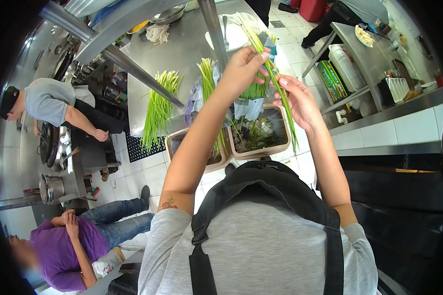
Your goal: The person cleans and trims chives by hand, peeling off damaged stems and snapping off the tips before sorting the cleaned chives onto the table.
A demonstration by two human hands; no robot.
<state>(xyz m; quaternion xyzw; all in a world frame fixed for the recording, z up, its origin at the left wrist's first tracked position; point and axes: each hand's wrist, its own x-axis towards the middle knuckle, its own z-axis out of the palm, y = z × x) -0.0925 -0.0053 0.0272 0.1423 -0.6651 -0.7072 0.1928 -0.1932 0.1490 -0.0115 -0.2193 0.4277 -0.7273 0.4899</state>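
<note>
My left hand (244, 68) is closed around the upper part of a thin bunch of garlic chives (267, 58), its thumb pressed over the stalks. The pale ends point up and away, and the green leaves hang down to the right. Lower on the same bunch, my right hand (298, 100) pinches the stalks between thumb and fingers. Beyond my hands, more chives lie on the steel table, with a large loose pile (158, 101) at the left. A wrapped bundle (207, 81) lies behind my left forearm, and another bundle (253, 91) lies under my hands.
Below the table edge stand a bin (284, 147) with green scraps and a second bin (174, 141), partly hidden by my arm. A steel table post (214, 32) rises nearby. Two people are at the left: one in grey (47, 101), one in purple (69, 250).
</note>
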